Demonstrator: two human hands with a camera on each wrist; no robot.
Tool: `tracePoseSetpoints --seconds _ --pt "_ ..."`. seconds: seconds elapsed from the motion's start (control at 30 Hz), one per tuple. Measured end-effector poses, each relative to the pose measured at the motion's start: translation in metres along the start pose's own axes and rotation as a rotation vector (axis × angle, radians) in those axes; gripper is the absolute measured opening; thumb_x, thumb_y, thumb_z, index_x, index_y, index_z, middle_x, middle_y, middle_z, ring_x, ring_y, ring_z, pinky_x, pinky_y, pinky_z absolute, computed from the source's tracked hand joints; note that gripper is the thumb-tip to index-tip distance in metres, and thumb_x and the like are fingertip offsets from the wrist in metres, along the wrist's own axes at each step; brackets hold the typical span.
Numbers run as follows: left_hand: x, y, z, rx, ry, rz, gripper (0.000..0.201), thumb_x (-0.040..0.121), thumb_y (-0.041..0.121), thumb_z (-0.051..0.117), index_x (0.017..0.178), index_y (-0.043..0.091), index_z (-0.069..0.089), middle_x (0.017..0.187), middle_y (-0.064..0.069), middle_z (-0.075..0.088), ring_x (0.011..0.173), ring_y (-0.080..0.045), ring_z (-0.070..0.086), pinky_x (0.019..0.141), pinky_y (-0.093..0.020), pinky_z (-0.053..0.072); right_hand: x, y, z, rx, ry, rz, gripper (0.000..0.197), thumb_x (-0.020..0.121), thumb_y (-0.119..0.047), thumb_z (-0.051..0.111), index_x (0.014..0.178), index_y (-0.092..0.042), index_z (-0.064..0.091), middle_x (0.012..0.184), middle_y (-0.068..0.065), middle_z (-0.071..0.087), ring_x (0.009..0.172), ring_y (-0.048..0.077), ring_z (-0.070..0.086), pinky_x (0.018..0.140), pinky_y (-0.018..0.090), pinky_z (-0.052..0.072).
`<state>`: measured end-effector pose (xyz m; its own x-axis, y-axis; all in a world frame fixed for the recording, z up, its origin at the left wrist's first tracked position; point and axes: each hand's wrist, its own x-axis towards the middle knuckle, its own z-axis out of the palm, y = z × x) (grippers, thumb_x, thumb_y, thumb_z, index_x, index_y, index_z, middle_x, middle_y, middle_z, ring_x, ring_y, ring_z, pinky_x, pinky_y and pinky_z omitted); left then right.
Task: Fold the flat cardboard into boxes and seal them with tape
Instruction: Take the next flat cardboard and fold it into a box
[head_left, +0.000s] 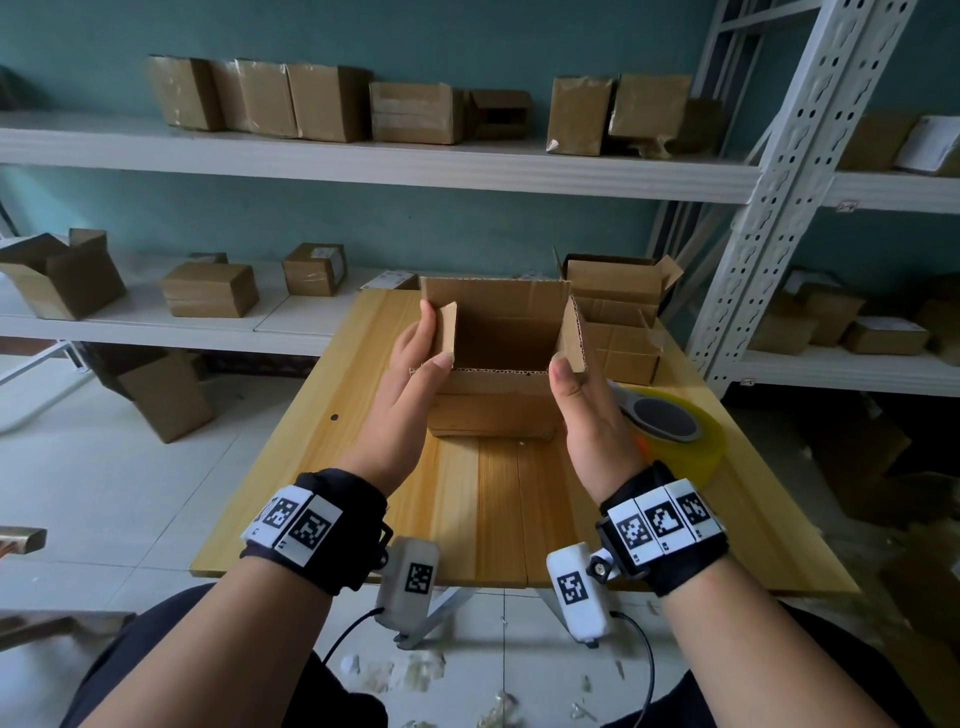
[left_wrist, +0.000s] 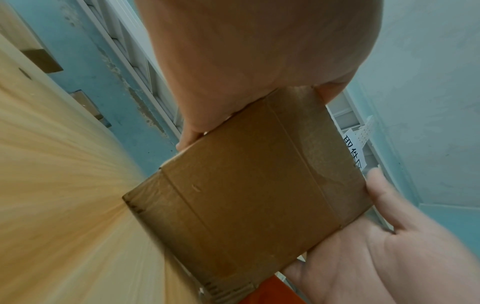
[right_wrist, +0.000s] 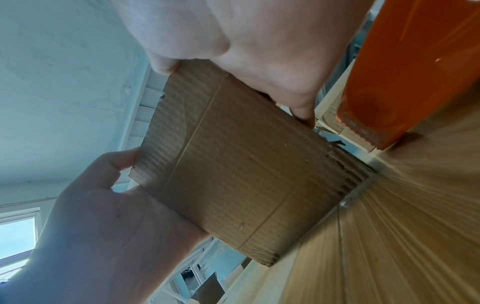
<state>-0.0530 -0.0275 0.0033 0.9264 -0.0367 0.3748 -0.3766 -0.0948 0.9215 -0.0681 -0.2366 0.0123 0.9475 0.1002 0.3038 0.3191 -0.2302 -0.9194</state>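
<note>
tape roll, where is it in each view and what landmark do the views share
Head: tape roll on the table, right of the right hand.
Left wrist: only an orange piece at the bottom edge, probably its dispenser.
Right wrist: orange dispenser, upper right.
Shared landmark: the open cardboard box.

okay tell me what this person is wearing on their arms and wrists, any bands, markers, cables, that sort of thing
Both forearms are bare, with no sleeves. Each wrist carries a wide black strap fitted with white tiles printed with black square-pattern markers. Under each wrist hangs a small white camera unit bearing its own black-and-white marker, fixed by a black bracket, with a thin black cable trailing back toward the body. No gloves or rings are visible.
</note>
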Motion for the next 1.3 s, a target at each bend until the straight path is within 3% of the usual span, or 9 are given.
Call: tracePoseSetpoints --seconds 0.13,0.3,0.5,0.7,0.83,0.9,1.03,1.13,1.3 --pt "0.000 0.003 -0.002 0.000 -0.030 -0.002 0.085 0.090 0.062 0.048 0.167 0.041 0.018 0.167 0.021 0.029 0.153 -0.007 0.032 0.128 -0.051 0.031 0.001 -0.004 0.000 -0.004 -0.015 -0.060 0.090 0.086 -0.079 0.033 0.164 -0.039 0.015 0.172 -0.012 0.021 0.127 -0.031 0.028 0.094 -0.010 0.023" --pt "-0.001 0.006 -0.004 0.022 -0.069 0.004 0.090 0.086 0.060 0.049 0.168 0.040 0.018 0.163 0.020 0.034 0.149 -0.009 0.037 0.126 -0.052 0.034 0.002 -0.005 0.000 0.018 -0.028 -0.113 0.090 0.086 -0.085 0.042 0.162 -0.050 0.008 0.160 -0.036 0.018 0.139 -0.023 0.026 0.108 0.001 0.024" --pt "-0.001 0.003 -0.003 -0.018 -0.043 0.006 0.082 0.091 0.058 0.050 0.167 0.042 0.023 0.166 0.021 0.035 0.153 -0.010 0.036 0.127 -0.055 0.030 0.003 0.000 0.000 0.045 -0.035 -0.086 0.081 0.096 -0.060 0.048 0.165 -0.045 0.010 0.171 -0.016 0.024 0.155 0.003 0.026 0.117 0.015 0.026" --pt "-0.002 0.003 -0.002 -0.089 -0.006 0.000 0.071 0.095 0.060 0.057 0.161 0.046 0.037 0.166 0.019 0.041 0.154 -0.010 0.038 0.127 -0.055 0.030 0.005 0.006 -0.001 0.084 -0.014 -0.091 0.084 0.092 -0.067 0.053 0.164 -0.049 0.013 0.169 -0.018 0.028 0.155 0.005 0.029 0.128 0.039 0.026" --pt "-0.003 0.006 -0.004 -0.097 0.010 0.023 0.065 0.098 0.061 0.055 0.159 0.040 0.045 0.158 0.025 0.050 0.150 -0.001 0.042 0.127 -0.048 0.033 0.006 0.008 -0.005 0.110 -0.008 -0.082 0.077 0.096 -0.061 0.050 0.164 -0.046 0.017 0.168 -0.015 0.033 0.148 -0.001 0.038 0.125 0.033 0.031" --pt "-0.003 0.008 -0.004 -0.113 0.022 0.007 0.060 0.100 0.063 0.047 0.155 0.038 0.051 0.141 0.035 0.059 0.139 0.011 0.048 0.120 -0.034 0.041 0.007 0.008 -0.006 0.130 0.017 -0.067 0.075 0.095 -0.065 0.043 0.164 -0.043 0.021 0.167 -0.014 0.035 0.141 -0.010 0.040 0.123 0.028 0.031" --pt "-0.002 0.009 -0.004 -0.221 0.123 -0.061 0.051 0.102 0.060 0.044 0.143 0.038 0.065 0.136 0.022 0.068 0.132 -0.001 0.058 0.104 -0.034 0.051 0.010 0.012 -0.003 0.316 0.063 0.011 0.083 0.084 -0.091 0.042 0.156 -0.050 0.037 0.166 -0.011 0.040 0.154 0.017 0.035 0.126 0.058 0.024" --pt "0.001 0.007 -0.006 -0.273 0.259 -0.102 0.040 0.103 0.043 0.063 0.141 0.032 0.064 0.130 0.001 0.071 0.116 -0.017 0.066 0.093 -0.038 0.055 0.014 0.011 -0.007 0.492 0.128 0.066 0.071 0.088 -0.075 0.057 0.150 -0.039 0.051 0.157 -0.003 0.053 0.148 0.023 0.046 0.124 0.059 0.030" --pt "0.004 0.009 -0.007 -0.294 0.252 -0.167 0.037 0.105 0.022 0.065 0.142 0.022 0.064 0.106 0.008 0.080 0.094 -0.007 0.073 0.079 -0.028 0.059 0.017 0.011 -0.013 0.438 0.126 0.100 0.043 0.092 -0.052 0.062 0.133 -0.043 0.066 0.141 -0.007 0.067 0.138 0.017 0.057 0.123 0.055 0.035"
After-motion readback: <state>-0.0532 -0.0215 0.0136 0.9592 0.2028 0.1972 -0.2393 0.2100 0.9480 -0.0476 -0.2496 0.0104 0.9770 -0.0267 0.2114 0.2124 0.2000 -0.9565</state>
